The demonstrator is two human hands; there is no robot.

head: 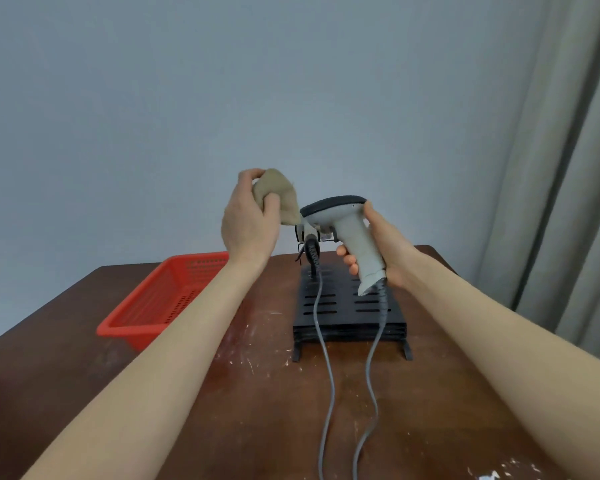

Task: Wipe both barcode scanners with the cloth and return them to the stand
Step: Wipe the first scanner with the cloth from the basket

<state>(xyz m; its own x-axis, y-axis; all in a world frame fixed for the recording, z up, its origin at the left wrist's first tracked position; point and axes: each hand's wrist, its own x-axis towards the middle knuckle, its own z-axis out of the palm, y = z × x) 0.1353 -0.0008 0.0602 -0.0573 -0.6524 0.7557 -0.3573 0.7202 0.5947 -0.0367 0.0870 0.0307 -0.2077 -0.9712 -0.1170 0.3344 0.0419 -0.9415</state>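
My right hand [383,251] grips the handle of a grey barcode scanner [343,223] with a dark top, held in the air above the black slotted stand [347,306]. My left hand [248,220] holds a bunched tan cloth [281,199] just left of the scanner's head; I cannot tell whether the cloth touches it. A second scanner [309,237] sits on the stand behind the held one, mostly hidden. Two grey cables [326,362] run from the scanners down over the stand toward me.
A red perforated plastic basket [160,306] stands on the left of the brown wooden table [257,393], whose top has white paint flecks. A grey wall is behind, and a curtain [561,168] hangs at the right.
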